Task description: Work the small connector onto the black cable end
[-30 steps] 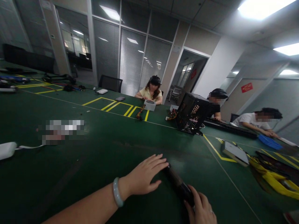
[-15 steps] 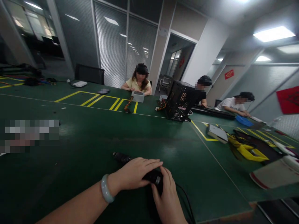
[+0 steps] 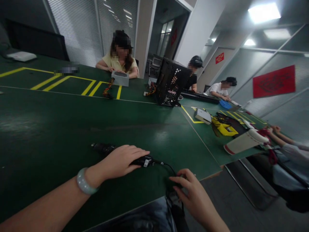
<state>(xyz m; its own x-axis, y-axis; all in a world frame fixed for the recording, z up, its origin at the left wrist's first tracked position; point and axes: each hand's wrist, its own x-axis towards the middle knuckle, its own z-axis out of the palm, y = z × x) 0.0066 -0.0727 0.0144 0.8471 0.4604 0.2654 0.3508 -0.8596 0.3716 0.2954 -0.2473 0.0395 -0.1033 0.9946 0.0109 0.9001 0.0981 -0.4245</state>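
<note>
A black electric screwdriver point(image 3: 103, 149) lies on the green table, its metal tip toward the left. My left hand point(image 3: 123, 161), with a pale bangle at the wrist, is closed over its body from above. From the tool's right end a black cord point(image 3: 169, 166) curves toward the table's near edge. There my right hand point(image 3: 191, 190) has its fingers curled round the cord; the exact contact is partly hidden in dark shadow.
Across the table point(image 3: 79, 116) stand a black computer case point(image 3: 172, 82) and a grey power supply point(image 3: 120, 79) before a person. To the right are a small grey box point(image 3: 202, 116), a yellow tray point(image 3: 227, 130) and a white cup point(image 3: 245, 141). Another person's arms reach in at far right.
My right hand has left the screwdriver's end and moved right to the cord. My left hand stays on the screwdriver. The view has turned to the right.
</note>
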